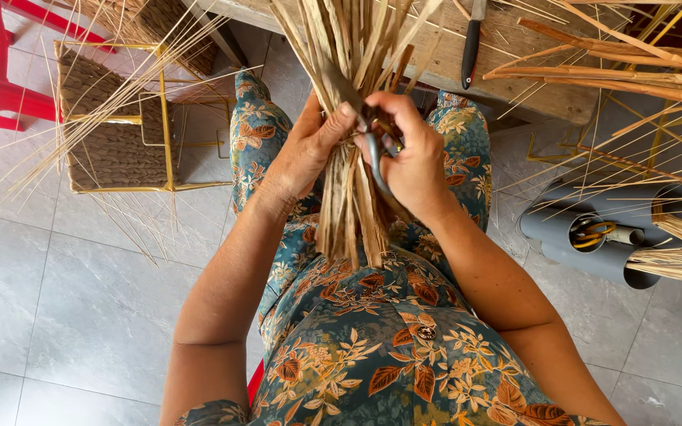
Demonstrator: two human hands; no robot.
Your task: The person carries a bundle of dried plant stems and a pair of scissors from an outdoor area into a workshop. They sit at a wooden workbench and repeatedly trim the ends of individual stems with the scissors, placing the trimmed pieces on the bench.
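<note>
Dried reed bundle (350,193) was clamped over the lap by the left hand (303,150) while scissors (378,158), gripped in the right hand (414,154), were apparently trimming it, careful blade placement being needed.

Person seen from above, head cam. Both arms bare to above elbow, no sleeves in view, no watch or bracelets. Left hand (307,154) and right hand (414,162) bare, no gloves; rings not discernible. Wears garment (372,347) in dark teal fabric w/ dense leaf print: orange, rust, cream and yellow foliage, some small sprigs. Same fabric covers torso and both legs down to knees. Feet not in view.
</note>
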